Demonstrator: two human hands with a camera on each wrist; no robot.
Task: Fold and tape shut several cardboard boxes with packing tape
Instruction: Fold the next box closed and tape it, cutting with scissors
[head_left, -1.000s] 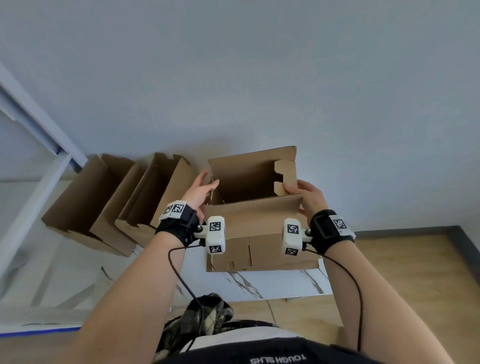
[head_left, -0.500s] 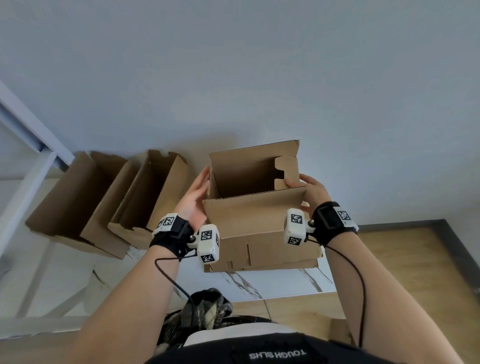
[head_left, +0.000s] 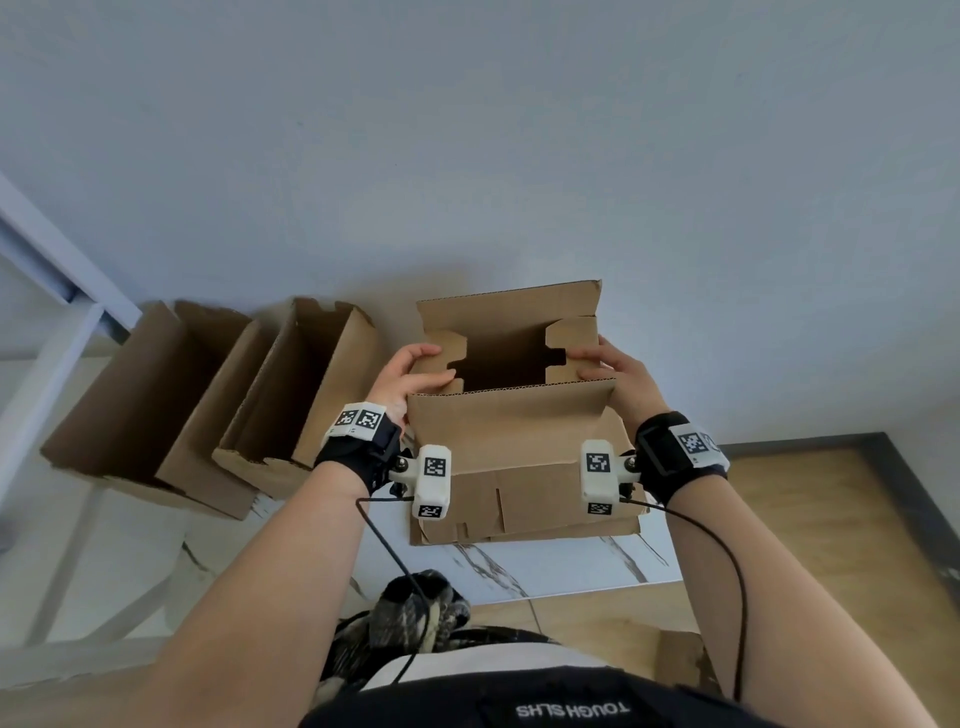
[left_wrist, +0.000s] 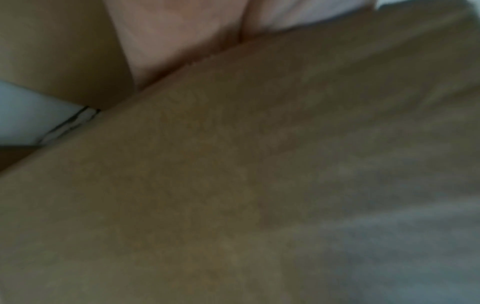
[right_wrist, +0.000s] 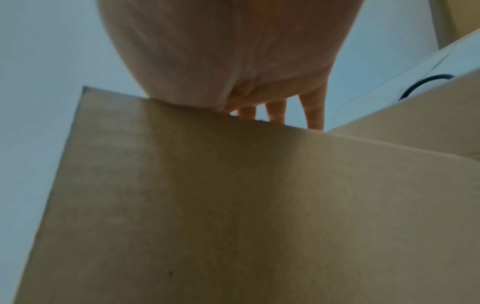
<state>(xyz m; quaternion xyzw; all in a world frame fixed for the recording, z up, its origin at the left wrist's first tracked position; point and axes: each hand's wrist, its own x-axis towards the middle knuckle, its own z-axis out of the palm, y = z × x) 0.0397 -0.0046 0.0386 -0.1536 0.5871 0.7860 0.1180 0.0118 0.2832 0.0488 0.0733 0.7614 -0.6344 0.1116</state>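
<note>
Here the left hand (head_left: 413, 379) lies on the left side flap (head_left: 439, 364) of the cardboard box (head_left: 514, 447), fingers curved over the flap's top and thumb along its near edge, so it grips the flap. The right hand (head_left: 615, 376) rests on the right side flap (head_left: 571, 348) with its fingers laid nearly straight across the top, pressing rather than pinching. In the right wrist view the fingers (right_wrist: 276, 111) reach over a cardboard edge; the left wrist view is blurred, showing only palm (left_wrist: 176, 35) against cardboard.

Both side flaps are tipped inward over the box's mouth, their notched edges facing each other with a dark gap between. The far flap (head_left: 509, 312) stands upright behind them, and the near flap (head_left: 509, 415) rises on the person's side, its corrugated edge just beneath both hands. The box stands upright with its opening upward and its long axis running left to right across the person's front.

It sits on a white marble-patterned surface (head_left: 545, 566), near the surface's right edge, with a bare strip of surface in front of it. A grey wall (head_left: 467, 156) stands close behind the box. Just to the left lean two more open cardboard boxes, a nearer one (head_left: 306, 400) close beside the left hand and a farther one (head_left: 156, 400) touching it, both tilted leftward. Right of the surface is wooden floor (head_left: 831, 545) with a dark skirting.
</note>
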